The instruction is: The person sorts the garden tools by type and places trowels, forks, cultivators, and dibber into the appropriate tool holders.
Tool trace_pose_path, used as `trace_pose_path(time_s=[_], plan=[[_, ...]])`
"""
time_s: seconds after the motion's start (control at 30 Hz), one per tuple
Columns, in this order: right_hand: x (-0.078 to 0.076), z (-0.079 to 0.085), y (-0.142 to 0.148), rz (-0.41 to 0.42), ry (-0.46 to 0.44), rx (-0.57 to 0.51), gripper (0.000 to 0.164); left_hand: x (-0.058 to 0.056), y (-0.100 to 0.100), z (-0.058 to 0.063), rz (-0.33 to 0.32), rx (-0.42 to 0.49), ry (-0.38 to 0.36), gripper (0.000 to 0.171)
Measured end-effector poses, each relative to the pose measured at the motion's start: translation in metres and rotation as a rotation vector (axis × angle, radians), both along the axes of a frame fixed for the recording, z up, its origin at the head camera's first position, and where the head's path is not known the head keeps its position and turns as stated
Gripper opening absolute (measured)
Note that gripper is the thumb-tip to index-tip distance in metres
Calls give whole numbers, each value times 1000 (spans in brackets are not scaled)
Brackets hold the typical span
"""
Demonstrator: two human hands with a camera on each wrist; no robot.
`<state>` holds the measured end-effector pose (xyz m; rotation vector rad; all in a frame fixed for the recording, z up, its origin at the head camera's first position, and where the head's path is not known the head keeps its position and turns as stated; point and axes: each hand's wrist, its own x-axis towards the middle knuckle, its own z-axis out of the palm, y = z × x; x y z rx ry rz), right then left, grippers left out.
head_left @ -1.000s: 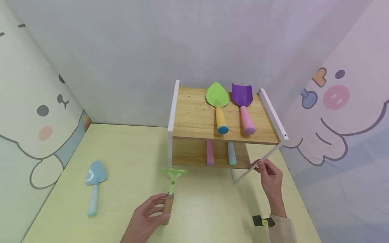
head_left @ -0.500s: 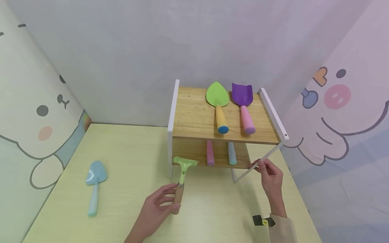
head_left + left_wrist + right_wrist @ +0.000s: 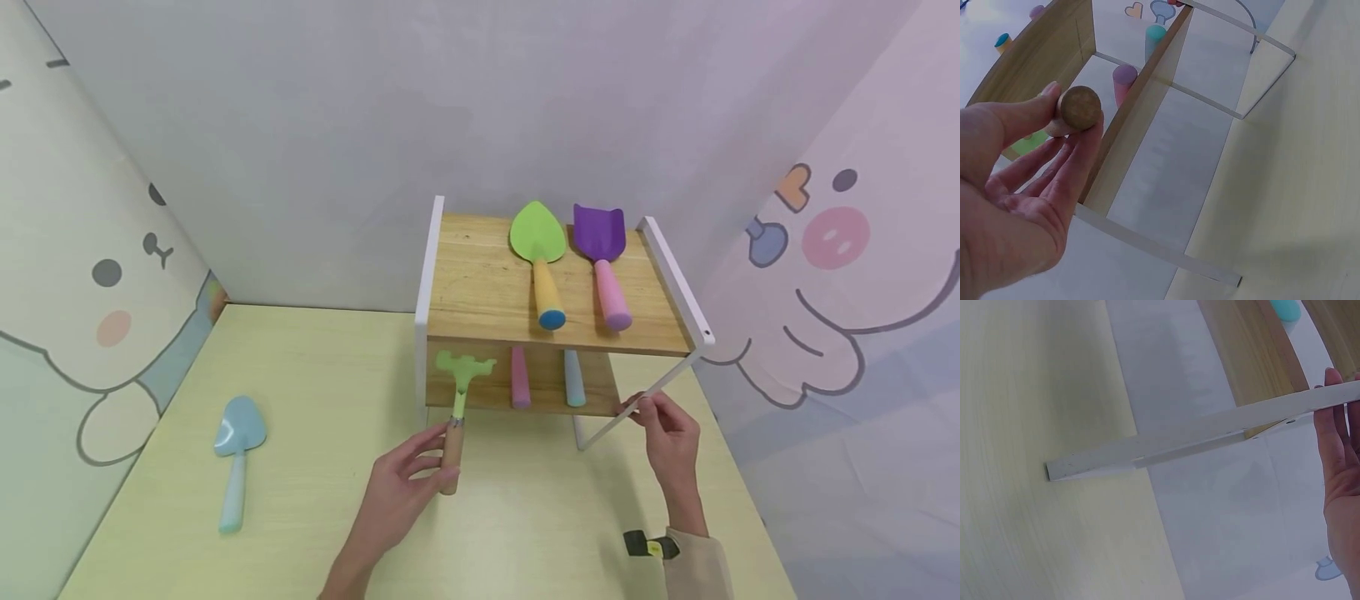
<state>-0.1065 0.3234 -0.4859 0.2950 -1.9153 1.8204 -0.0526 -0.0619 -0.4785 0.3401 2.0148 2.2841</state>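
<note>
My left hand point(image 3: 397, 492) grips the wooden handle of a small garden rake point(image 3: 452, 454) with a green head. The rake's head points away from me, in front of the lower shelf's left part. In the left wrist view, thumb and fingers pinch the handle near its round butt end point(image 3: 1080, 107). My right hand point(image 3: 671, 442) holds the white metal frame point(image 3: 1179, 434) of the two-tier wooden rack point(image 3: 472, 283) at its right front, beside the lower board. On the lower board lie a pink handle point(image 3: 520, 379) and a light blue handle point(image 3: 574, 379); the top board hides their far ends.
On the top board lie a green trowel point(image 3: 537, 233) with a yellow handle and a purple shovel point(image 3: 600, 233) with a pink handle. A light blue trowel point(image 3: 240, 429) rests on the table point(image 3: 322, 375) at left. Cartoon-printed curtains point(image 3: 315, 167) stand around the table.
My left hand has carried the rake forward and a little right, from over the table to the lower shelf's front. The right hand stays on the rack's frame.
</note>
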Motion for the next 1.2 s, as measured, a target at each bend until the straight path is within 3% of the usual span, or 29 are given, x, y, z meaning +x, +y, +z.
trace_pose_path(time_s=[0.3,0.63,0.9,1.2], plan=[[0,2,-1,0,-16,-3,16,-12,10,10,49,-14,-21,50],[1,0,1,-5,-9,5,17,-26,22,17,140,-58,42,46],[1,-1,1,-3,-5,-2,15,-35,31,28,184,-52,15,45],[1,0,0,-2,4,-10,15,-44,38,36,242,-60,43,42]])
